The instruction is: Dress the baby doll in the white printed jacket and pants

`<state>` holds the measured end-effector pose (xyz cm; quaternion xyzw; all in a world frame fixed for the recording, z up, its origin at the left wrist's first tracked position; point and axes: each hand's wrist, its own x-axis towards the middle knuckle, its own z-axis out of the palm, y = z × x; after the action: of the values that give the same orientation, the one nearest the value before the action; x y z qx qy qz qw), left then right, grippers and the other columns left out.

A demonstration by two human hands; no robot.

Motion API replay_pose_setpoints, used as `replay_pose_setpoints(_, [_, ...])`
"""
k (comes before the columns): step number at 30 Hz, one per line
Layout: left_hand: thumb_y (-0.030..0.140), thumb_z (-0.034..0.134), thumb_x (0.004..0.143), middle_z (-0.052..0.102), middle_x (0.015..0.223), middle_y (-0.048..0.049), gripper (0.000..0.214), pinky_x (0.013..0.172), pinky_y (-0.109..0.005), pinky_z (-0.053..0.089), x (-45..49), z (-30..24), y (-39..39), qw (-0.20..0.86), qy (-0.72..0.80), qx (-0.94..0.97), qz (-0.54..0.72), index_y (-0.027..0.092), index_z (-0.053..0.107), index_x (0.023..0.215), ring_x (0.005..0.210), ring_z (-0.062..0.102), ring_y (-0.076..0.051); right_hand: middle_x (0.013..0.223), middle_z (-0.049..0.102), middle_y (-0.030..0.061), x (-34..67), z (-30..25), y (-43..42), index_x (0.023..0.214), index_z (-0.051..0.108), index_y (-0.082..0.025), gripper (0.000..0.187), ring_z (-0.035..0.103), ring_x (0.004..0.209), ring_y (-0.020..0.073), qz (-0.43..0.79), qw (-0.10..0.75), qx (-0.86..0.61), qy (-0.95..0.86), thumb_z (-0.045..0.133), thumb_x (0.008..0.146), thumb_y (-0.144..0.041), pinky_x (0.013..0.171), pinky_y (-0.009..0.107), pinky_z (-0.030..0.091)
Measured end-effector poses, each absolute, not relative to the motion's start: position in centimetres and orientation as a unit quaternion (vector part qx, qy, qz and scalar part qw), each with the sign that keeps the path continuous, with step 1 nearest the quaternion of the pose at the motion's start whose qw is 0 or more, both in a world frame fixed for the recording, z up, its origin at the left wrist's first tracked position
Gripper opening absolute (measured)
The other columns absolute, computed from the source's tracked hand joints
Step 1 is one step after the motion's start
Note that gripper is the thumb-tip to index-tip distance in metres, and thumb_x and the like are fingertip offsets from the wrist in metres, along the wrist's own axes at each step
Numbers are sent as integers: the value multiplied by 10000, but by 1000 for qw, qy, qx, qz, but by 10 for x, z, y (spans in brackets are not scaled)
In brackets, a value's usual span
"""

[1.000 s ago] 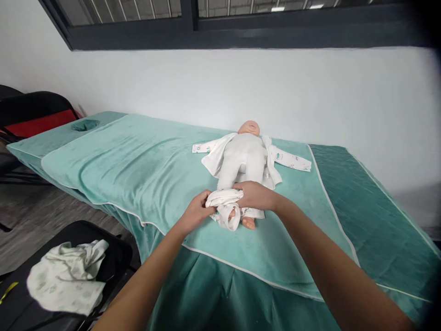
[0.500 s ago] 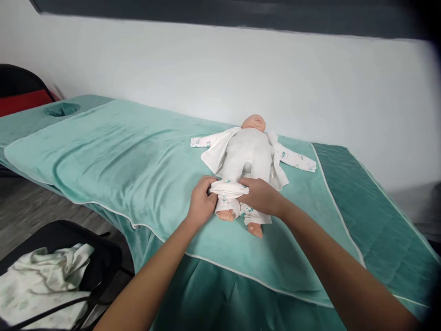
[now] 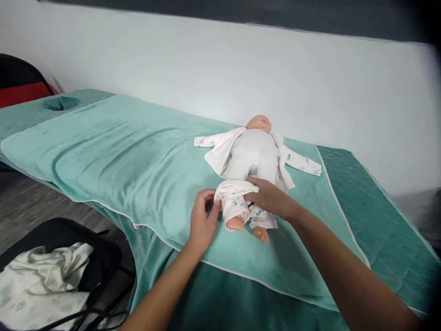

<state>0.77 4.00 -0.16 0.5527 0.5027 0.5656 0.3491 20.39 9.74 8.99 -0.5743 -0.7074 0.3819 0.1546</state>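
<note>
Baby doll (image 3: 257, 151), one, lying on its back on a pale green towel (image 3: 138, 156), head toward the white wall. An open white printed shirt (image 3: 220, 154) lies beneath it, its two sleeves spread out to either side. One pair of white printed trousers (image 3: 236, 197) covers both lower legs, the waistband bunched up just below the doll's hips. Two bare feet (image 3: 237, 224) poke out of the cuffs.

Two hands reach in from the near edge. The right hand (image 3: 272, 197) is closed, pinching the bunched waistband at the doll's crotch. The left hand (image 3: 203, 220) is loosely open and grips nothing, its fingertips resting against the outer side of the nearer trouser leg.

The towel covers a massage table (image 3: 361, 207) draped in darker green. At lower left, one crumpled pale cloth (image 3: 41, 280) lies on a black seat (image 3: 99, 257). A second chair (image 3: 17, 85), black and red, stands at far left.
</note>
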Motion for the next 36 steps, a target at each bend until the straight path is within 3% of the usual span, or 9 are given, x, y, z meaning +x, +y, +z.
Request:
replay_pose_setpoints(3, [217,577,904,588,1122,-44,216,932,-332,475,5,-11,11,358,498,563,554,240,556,1118,1031,595,-171,890,661,6,206,92,95,941,630,-207,201,587,806,194,425,155,-538,-712,599,823,-366,662,296,421])
replay_pose_setpoints(6, [194,673,828,590,1195,-42,443,984,-362,456,5,-13,-9,361,502,601,507,274,512,1233,1099,580,-192,1001,698,30,207,96,93,1062,652,-209,398,623,924,239,480,144,-500,-707,698,790,-496,738,318,463])
replay_pose_setpoints(9, [278,773,757,614,1211,-57,600,966,-399,457,10,-11,-14,349,533,615,464,273,489,1285,1087,578,-225,1068,716,39,208,98,93,1119,666,-214,473,639,993,263,518,132,-470,-702,757,748,-493,805,333,480])
replay_pose_setpoints(12, [316,751,781,653,1140,-67,539,909,-402,471,15,-11,-8,332,562,607,454,239,515,1260,1016,591,-227,1046,727,36,210,97,93,1102,683,-215,437,650,973,264,524,115,-471,-700,766,742,-447,796,331,488])
replay_pose_setpoints(16, [224,689,811,668,997,-32,331,838,-338,470,13,-13,5,317,562,604,469,215,570,1120,911,598,-182,963,730,30,212,95,93,1031,697,-209,351,650,905,248,506,99,-486,-705,748,753,-416,738,311,482])
replay_pose_setpoints(19, [128,633,802,640,888,15,219,741,-268,444,8,-10,15,318,544,613,476,220,585,995,788,570,-128,952,726,28,214,94,92,1007,696,-204,289,645,880,233,501,114,-492,-703,709,778,-380,717,298,472])
replay_pose_setpoints(24, [125,591,816,620,808,33,127,686,-248,410,3,-2,30,335,559,582,485,212,593,908,711,542,-109,912,716,18,214,91,93,964,683,-197,210,625,816,205,498,139,-506,-690,641,797,-319,679,287,448])
replay_pose_setpoints(31, [65,578,774,579,944,3,201,742,-259,409,2,5,29,316,526,663,430,211,570,913,827,541,-128,788,650,0,209,93,94,890,664,-185,159,535,674,158,457,159,-527,-699,592,800,-294,589,273,385])
replay_pose_setpoints(36, [141,663,779,578,1158,-46,327,879,-307,426,-4,7,11,373,477,679,415,230,559,1076,1027,552,-178,915,680,18,213,92,90,986,670,-196,223,587,796,192,483,185,-517,-682,640,798,-313,664,285,435])
